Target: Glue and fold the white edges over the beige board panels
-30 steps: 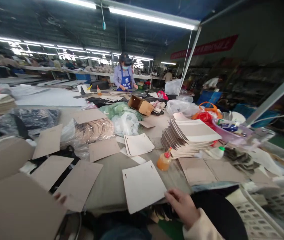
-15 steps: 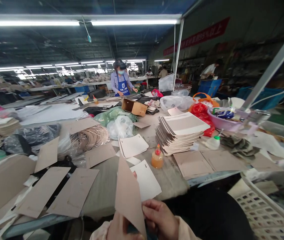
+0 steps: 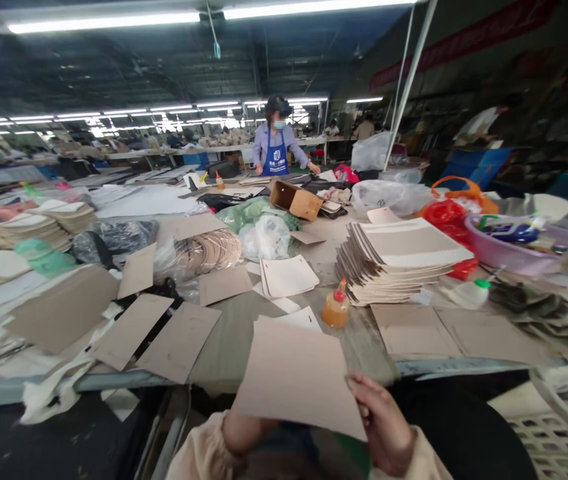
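Note:
A flat beige panel [image 3: 297, 373] is held up over the table's front edge, its broad face tilted toward me. My right hand [image 3: 381, 417] pinches the panel's right edge between thumb and fingers. Behind the panel's lower left side is my left hand [image 3: 249, 427], gripping it with the fingers hidden underneath. Just beyond, a white panel [image 3: 309, 319] with a small slot lies partly covered by the held one. A squeeze bottle of amber liquid [image 3: 335, 308] with a red cap stands to its right. Farther back is a small stack of white panels [image 3: 288, 276].
A tall stack of panels [image 3: 409, 243] stands right of the bottle. Loose beige panels [image 3: 181, 340] lie on the left. A lilac basin [image 3: 509, 250] and a green-capped bottle [image 3: 471, 293] are at right. A co-worker in a blue apron [image 3: 277, 157] stands across the table.
The beige panel has turned from nearly edge-on to lying flatter, its broad face now showing. My right hand has shifted right along its edge. The view has swung slightly left and downward.

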Available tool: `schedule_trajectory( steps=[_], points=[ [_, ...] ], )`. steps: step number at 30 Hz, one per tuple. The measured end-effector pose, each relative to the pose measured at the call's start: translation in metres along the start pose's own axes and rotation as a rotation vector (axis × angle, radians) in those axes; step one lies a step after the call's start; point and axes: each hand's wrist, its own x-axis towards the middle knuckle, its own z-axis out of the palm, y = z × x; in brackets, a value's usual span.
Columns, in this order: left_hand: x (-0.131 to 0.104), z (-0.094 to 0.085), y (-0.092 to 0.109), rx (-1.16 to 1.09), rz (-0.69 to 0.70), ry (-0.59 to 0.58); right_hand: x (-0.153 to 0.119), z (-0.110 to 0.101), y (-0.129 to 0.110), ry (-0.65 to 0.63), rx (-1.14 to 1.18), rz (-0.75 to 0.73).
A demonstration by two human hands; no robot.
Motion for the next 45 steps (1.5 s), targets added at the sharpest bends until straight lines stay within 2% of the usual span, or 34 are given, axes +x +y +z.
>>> schedule_trajectory(
  steps=[2,4,5,8,10,13,17,21,23,25,30,35,39,45],
  points=[
    [0.001,-0.006,-0.015,0.105,0.034,0.124,-0.001,-0.021,-0.016,0.085,-0.042,-0.017],
    [0.002,-0.01,-0.029,0.194,0.079,0.192,0.0,-0.039,-0.029,0.15,-0.087,-0.043],
    [0.003,-0.01,-0.035,0.229,0.087,0.188,0.0,-0.046,-0.034,0.174,-0.114,-0.054],
    [0.008,-0.005,-0.048,0.188,0.042,0.078,0.003,-0.055,-0.042,0.223,-0.203,-0.084],
    [0.012,-0.001,-0.051,0.134,-0.002,0.058,0.007,-0.052,-0.041,0.227,-0.255,-0.095],
    [0.014,-0.002,-0.053,0.091,-0.071,0.066,0.016,-0.042,-0.036,0.166,-0.329,-0.096],
    [0.006,-0.018,-0.055,-0.015,-0.103,0.008,0.031,-0.026,-0.027,0.068,-0.418,-0.083],
    [0.003,-0.036,-0.05,-0.124,-0.148,0.103,0.047,-0.013,-0.021,0.039,-0.45,-0.104],
    [0.007,-0.043,-0.043,-0.181,-0.228,0.119,0.054,-0.009,-0.019,0.039,-0.454,-0.106],
    [0.013,-0.046,-0.035,-0.246,-0.28,0.068,0.061,-0.007,-0.018,0.033,-0.466,-0.094],
    [0.036,-0.047,-0.028,-0.307,-0.289,-0.017,0.076,-0.006,-0.014,0.027,-0.596,-0.107],
    [0.056,-0.041,-0.038,-0.175,-0.332,-0.096,0.089,-0.008,-0.013,0.08,-1.003,-0.194],
    [0.066,-0.035,-0.046,0.029,-0.337,-0.135,0.098,-0.005,-0.015,0.142,-1.34,-0.208],
    [0.071,-0.033,-0.046,0.328,-0.28,-0.182,0.106,-0.001,-0.019,0.188,-1.431,-0.169]
  ],
)
